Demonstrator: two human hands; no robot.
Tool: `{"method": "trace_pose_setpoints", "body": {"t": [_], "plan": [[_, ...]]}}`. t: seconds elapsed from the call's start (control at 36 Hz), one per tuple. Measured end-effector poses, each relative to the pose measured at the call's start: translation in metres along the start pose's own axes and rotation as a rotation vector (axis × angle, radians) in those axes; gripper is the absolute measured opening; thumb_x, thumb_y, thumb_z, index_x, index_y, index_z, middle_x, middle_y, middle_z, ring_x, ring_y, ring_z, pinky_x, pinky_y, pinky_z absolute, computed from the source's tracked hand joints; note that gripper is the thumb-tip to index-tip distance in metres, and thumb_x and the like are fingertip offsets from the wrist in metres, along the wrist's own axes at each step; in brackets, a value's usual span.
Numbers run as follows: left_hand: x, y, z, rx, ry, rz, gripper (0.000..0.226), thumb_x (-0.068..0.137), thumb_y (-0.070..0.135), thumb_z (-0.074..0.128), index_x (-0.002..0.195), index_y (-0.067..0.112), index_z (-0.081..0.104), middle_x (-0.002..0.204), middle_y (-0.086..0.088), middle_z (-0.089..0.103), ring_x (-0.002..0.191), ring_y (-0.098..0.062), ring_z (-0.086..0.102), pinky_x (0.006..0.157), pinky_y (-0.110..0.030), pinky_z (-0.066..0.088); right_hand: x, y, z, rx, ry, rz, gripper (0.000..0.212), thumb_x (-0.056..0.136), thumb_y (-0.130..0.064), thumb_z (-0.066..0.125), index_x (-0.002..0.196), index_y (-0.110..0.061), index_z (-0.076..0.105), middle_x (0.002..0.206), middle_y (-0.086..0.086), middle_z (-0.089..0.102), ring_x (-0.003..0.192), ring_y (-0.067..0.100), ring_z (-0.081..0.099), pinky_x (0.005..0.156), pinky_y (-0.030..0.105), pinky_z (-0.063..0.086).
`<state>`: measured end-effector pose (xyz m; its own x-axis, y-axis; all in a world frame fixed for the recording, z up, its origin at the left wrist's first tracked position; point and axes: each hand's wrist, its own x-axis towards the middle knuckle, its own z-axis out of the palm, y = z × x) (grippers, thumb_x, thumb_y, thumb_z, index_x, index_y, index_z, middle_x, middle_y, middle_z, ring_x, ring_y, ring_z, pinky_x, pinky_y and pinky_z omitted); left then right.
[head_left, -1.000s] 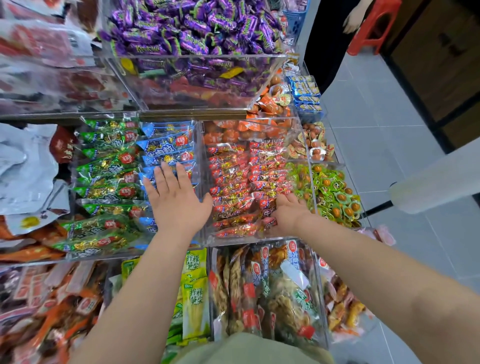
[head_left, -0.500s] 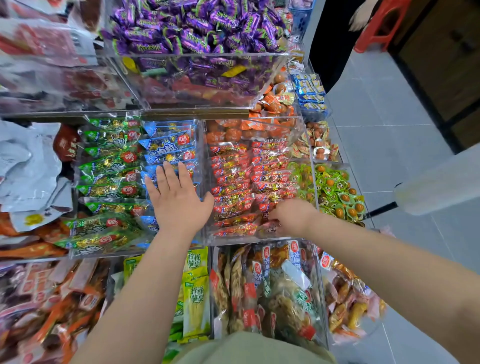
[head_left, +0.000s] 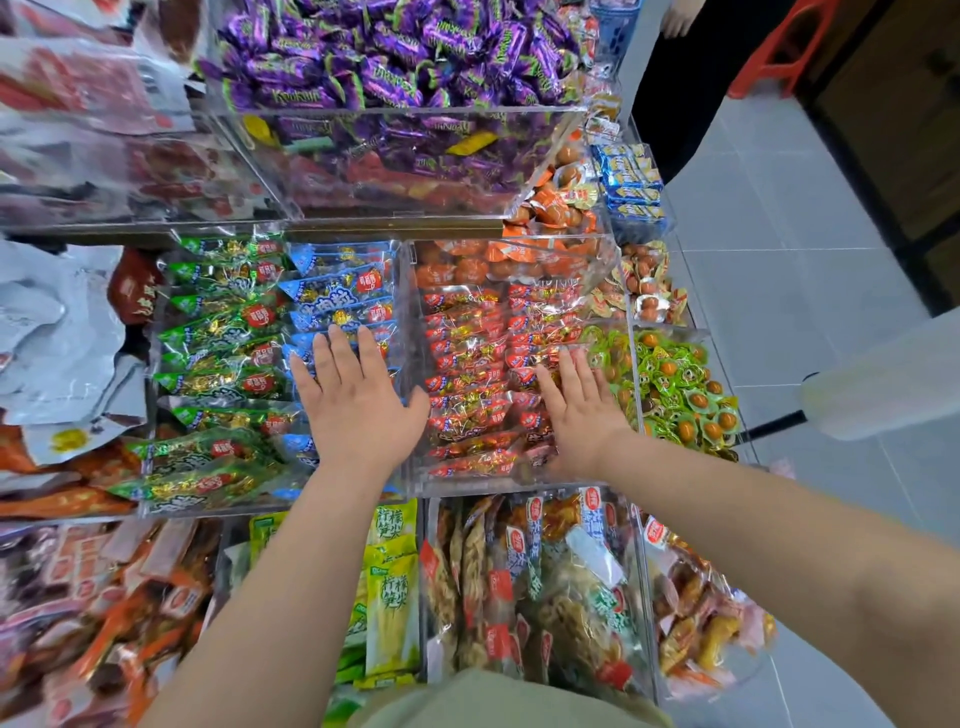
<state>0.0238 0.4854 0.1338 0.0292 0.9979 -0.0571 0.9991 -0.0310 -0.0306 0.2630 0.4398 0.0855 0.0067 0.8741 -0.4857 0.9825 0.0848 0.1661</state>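
Note:
My left hand (head_left: 358, 400) lies flat with fingers spread on the blue-wrapped snack packets (head_left: 337, 296) in a clear acrylic bin. My right hand (head_left: 579, 408) lies flat, fingers straight, on the red-wrapped snack packets (head_left: 467, 364) in the neighbouring clear bin (head_left: 415, 488). Neither hand holds anything. Green-wrapped packets (head_left: 218, 332) fill the left half of the bin under my left hand.
A raised clear bin of purple candies (head_left: 395, 57) stands behind. Green packets with orange centres (head_left: 675, 389) lie to the right, bagged snacks (head_left: 545, 582) in the nearer bins. A white roll (head_left: 878, 379) juts in at right. A person in black (head_left: 685, 78) stands on the grey tiled floor.
My right hand, curled low at the front of the red packets, has opened and slid forward to lie flat on them. My left hand has stayed in place.

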Motion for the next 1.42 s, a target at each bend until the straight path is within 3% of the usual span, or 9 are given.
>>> {"method": "trace_pose_setpoints", "body": {"t": [0.67,0.78,0.83,0.92,0.97,1.03,1.11,1.19,1.42], "plan": [[0.002,-0.005,-0.003,-0.033,-0.087,0.021,0.091,0.088,0.068,0.031,0.154,0.014,0.002,0.161,-0.015,-0.003,0.149,-0.031,-0.004,0.116,-0.052,-0.008,-0.004,0.002,-0.015,0.114,-0.111,-0.061,0.124,0.069,-0.074,0.053,0.143,-0.018,-0.029,0.148,0.014,-0.035,0.134,0.035,-0.035,0.113,0.056,-0.009],[-0.001,-0.008,-0.018,-0.319,-0.065,0.038,0.071,0.091,0.056,0.045,0.149,0.016,0.030,0.159,-0.015,0.019,0.148,-0.032,0.008,0.117,-0.051,-0.001,-0.026,0.006,-0.018,0.318,-0.055,-0.068,0.112,0.076,-0.057,0.064,0.149,-0.021,-0.013,0.154,0.010,-0.025,0.139,0.032,-0.027,0.115,0.050,-0.008],[-0.012,-0.004,-0.024,-0.656,-0.005,0.079,0.050,0.092,0.040,0.055,0.136,0.017,0.048,0.143,-0.010,0.046,0.137,-0.031,0.034,0.114,-0.048,0.025,-0.044,0.006,-0.021,0.495,0.004,-0.053,0.096,0.082,-0.049,0.064,0.151,-0.023,0.002,0.157,0.008,-0.015,0.143,0.030,-0.018,0.114,0.045,-0.005],[-0.045,0.011,-0.031,-0.981,-0.018,0.151,0.020,0.092,0.029,0.059,0.111,0.031,0.064,0.102,0.017,0.062,0.096,0.003,0.057,0.077,-0.010,0.040,-0.077,-0.001,-0.024,0.724,0.171,-0.011,0.066,0.089,-0.038,0.060,0.145,-0.021,0.032,0.157,0.006,0.013,0.145,0.025,0.005,0.116,0.039,0.004],[-0.067,0.021,-0.032,-1.105,-0.050,0.196,0.017,0.091,0.023,0.061,0.086,0.039,0.065,0.083,0.024,0.061,0.074,0.011,0.056,0.063,-0.004,0.038,-0.099,-0.009,-0.019,0.925,0.296,0.044,0.049,0.090,-0.031,0.061,0.135,-0.015,0.050,0.148,0.004,0.035,0.139,0.021,0.027,0.116,0.034,0.017],[-0.085,0.029,-0.026,-1.177,-0.101,0.262,0.026,0.090,0.017,0.062,0.076,0.039,0.063,0.074,0.018,0.062,0.068,0.001,0.057,0.065,-0.016,0.045,-0.120,-0.016,-0.007,1.198,0.387,0.135,0.032,0.090,-0.021,0.062,0.120,-0.011,0.062,0.129,0.003,0.055,0.118,0.016,0.052,0.099,0.021,0.042],[-0.111,0.038,-0.018,-1.067,-0.235,0.447,0.017,0.091,0.019,0.060,0.084,0.034,0.065,0.076,0.022,0.062,0.071,0.006,0.056,0.067,-0.012,0.044,-0.151,-0.029,0.021,1.480,0.427,0.317,0.015,0.091,-0.013,0.059,0.104,-0.016,0.065,0.093,-0.003,0.065,0.080,0.009,0.057,0.064,0.009,0.043],[-0.134,0.047,-0.003,-1.025,-0.530,0.493,0.016,0.093,0.019,0.057,0.085,0.032,0.064,0.082,0.010,0.068,0.073,0.003,0.060,0.068,-0.011,0.045,-0.182,-0.041,0.061,1.690,0.437,0.531,0.009,0.090,-0.010,0.059,0.094,-0.016,0.064,0.078,-0.001,0.059,0.068,0.012,0.053,0.064,0.023,0.043],[-0.199,0.066,0.077,-0.848,-1.029,0.260,0.024,0.096,0.015,0.052,0.072,0.016,0.057,0.071,-0.009,0.060,0.052,-0.018,0.055,0.058,-0.026,0.039,-0.294,-0.092,0.177,1.961,0.284,1.095,0.018,0.092,-0.007,0.049,0.076,-0.015,0.053,0.068,0.004,0.048,0.063,0.011,0.044,0.056,0.022,0.031]]}}
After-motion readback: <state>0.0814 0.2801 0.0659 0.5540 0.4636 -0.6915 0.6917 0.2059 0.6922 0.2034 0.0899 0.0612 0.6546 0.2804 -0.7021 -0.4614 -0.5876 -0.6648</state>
